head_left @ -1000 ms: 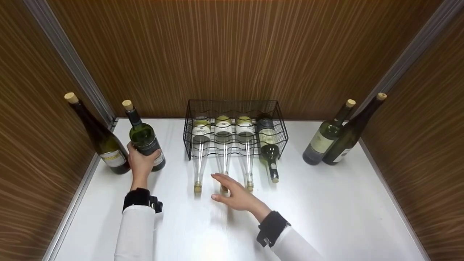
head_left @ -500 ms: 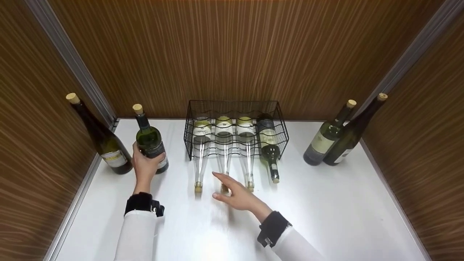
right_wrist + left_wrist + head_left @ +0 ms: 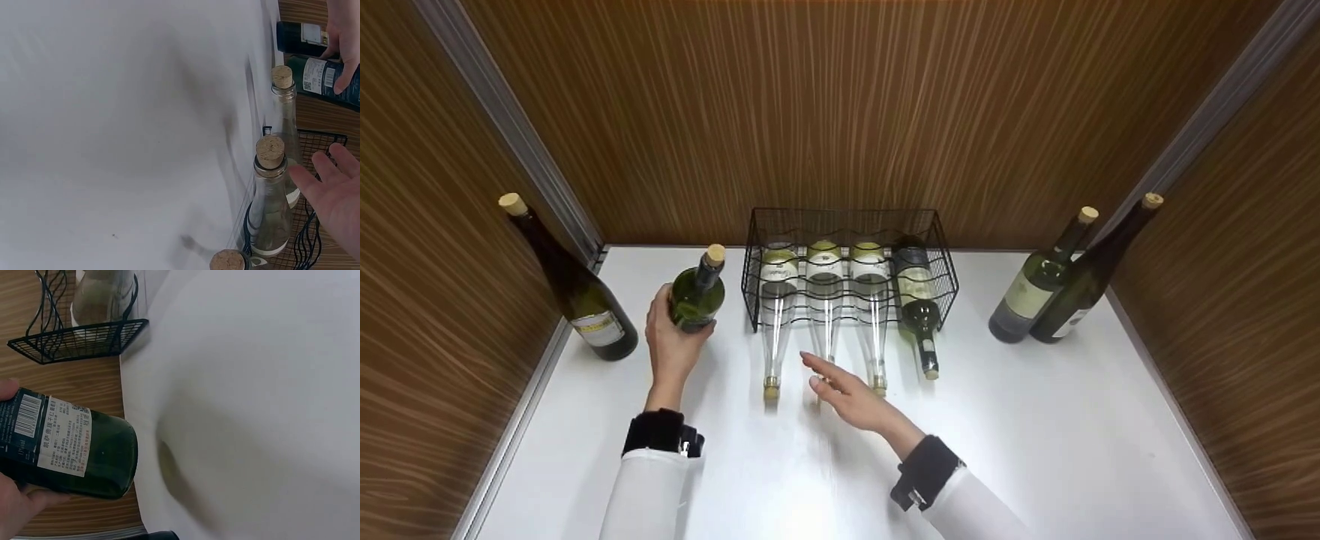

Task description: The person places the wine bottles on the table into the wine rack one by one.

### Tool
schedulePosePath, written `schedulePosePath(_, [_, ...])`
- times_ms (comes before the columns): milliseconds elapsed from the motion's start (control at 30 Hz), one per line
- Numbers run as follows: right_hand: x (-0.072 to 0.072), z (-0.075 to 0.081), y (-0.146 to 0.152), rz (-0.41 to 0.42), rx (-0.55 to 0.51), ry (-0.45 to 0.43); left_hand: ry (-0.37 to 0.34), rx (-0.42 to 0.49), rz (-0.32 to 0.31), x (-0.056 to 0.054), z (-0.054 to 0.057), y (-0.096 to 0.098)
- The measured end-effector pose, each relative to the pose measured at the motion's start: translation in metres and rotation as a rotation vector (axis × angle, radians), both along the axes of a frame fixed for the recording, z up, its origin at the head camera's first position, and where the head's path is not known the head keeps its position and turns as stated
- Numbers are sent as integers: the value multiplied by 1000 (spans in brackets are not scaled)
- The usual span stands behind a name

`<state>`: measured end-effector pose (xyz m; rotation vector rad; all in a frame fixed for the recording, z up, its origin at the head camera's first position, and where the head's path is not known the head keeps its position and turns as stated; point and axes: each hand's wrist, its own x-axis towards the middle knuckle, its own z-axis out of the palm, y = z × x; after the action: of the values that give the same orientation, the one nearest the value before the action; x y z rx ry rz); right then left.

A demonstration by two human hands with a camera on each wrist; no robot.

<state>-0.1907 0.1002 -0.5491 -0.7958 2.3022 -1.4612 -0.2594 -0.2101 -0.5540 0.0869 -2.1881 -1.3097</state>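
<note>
In the head view, the white table (image 3: pixel 802 506) was bright, with a washed-out glare patch near the bottom edge, while the brown walls (image 3: pixel 840 112) looked dim. Pale streaks shone along the clear bottles (image 3: pixel 826 315). A faint, soft shadow lay below the right hand (image 3: pixel 851 397). Both wrist views were greyer, with blurry-edged shadows; small print on the held bottle (image 3: pixel 70 441) was too soft to read.
</note>
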Motion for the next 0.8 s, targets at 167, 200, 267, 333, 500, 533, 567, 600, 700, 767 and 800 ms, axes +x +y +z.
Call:
schedulePosePath(167, [-2, 10, 2, 30, -102, -99, 93, -58, -10, 8, 1, 8])
schedulePosePath(200, [-2, 12, 2, 37, -120, -115, 117, -72, -16, 10, 1, 10])
schedulePosePath(267, [-3, 18, 3, 52, -166, -149, 167, -105, -30, 13, 1, 12])
schedulePosePath(333, [-5, 22, 3, 64, -227, -185, 217, -141, -47, 15, 0, 15])
schedulePosePath(500, [-9, 30, 4, 37, -374, -271, 316, -258, -52, 17, -1, 18])
schedulePosePath(533, [-9, 31, 4, 31, -392, -285, 333, -282, -46, 17, -1, 18])
schedulePosePath(567, [-9, 32, 4, 25, -404, -300, 348, -308, -39, 18, -2, 18])
schedulePosePath(600, [-10, 32, 4, 19, -410, -314, 365, -336, -31, 18, -2, 19])
schedulePosePath(700, [-10, 34, 4, 5, -416, -351, 407, -415, -17, 20, -2, 20])
schedulePosePath(767, [-9, 36, 4, -11, -430, -377, 430, -459, -16, 21, -2, 22])
schedulePosePath(800, [-8, 37, 3, -19, -440, -390, 440, -480, -17, 22, -3, 23])
